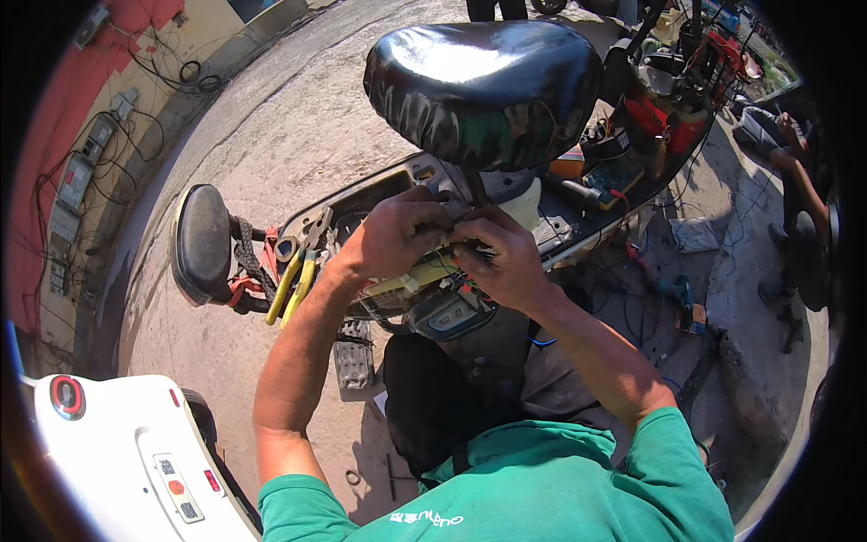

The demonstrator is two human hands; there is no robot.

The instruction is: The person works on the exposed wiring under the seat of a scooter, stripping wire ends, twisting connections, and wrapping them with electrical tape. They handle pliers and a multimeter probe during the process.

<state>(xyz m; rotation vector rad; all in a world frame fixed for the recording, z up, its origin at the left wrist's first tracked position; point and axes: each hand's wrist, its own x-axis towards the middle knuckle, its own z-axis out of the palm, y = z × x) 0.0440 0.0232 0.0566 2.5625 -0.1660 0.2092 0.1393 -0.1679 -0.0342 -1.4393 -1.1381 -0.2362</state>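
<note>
My left hand [399,234] and my right hand [498,257] meet over the open body of a scooter [352,196], fingertips almost touching. Both pinch something thin, apparently wire, largely hidden by the fingers. Below them runs a bundle of wires [447,264] with a pale connector [409,282], over a yellowish strip [430,274]. Above the hands, the black scooter seat [481,95] stands raised. Pliers with yellow handles [301,271] lie on the rear of the scooter, beside a roll of tape [286,248], left of my left hand.
A padded backrest [203,244] sticks out at the left. On the footboard lies a multimeter [613,179]. A power tool [677,291] and cables lie on the ground at right, near a seated person [799,162]. A white car [135,447] stands at lower left.
</note>
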